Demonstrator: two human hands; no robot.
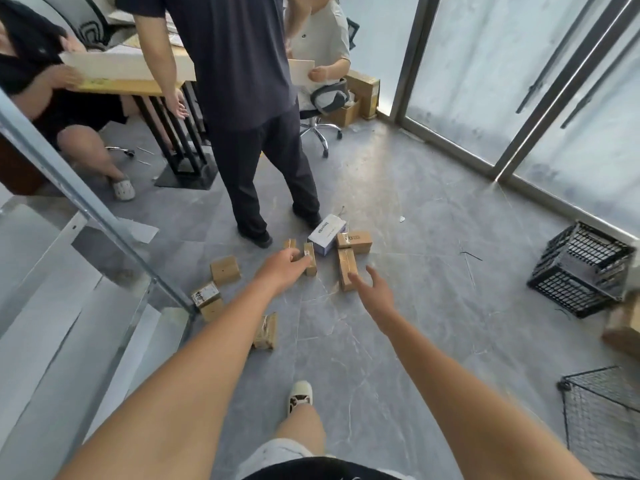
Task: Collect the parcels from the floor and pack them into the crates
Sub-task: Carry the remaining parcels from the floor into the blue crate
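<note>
Several small brown cardboard parcels lie scattered on the grey floor, with one white parcel among them. My left hand reaches out over a narrow brown parcel, its fingers relaxed and holding nothing. My right hand is stretched out with fingers spread just above a long brown parcel. Another brown parcel lies beyond it. More parcels sit at the left and under my left forearm. A black crate lies tipped at the right.
A person in dark clothes stands right behind the parcels. Two seated people, a desk and an office chair are at the back. A glass railing runs along the left, glass doors along the right. A wire basket stands lower right.
</note>
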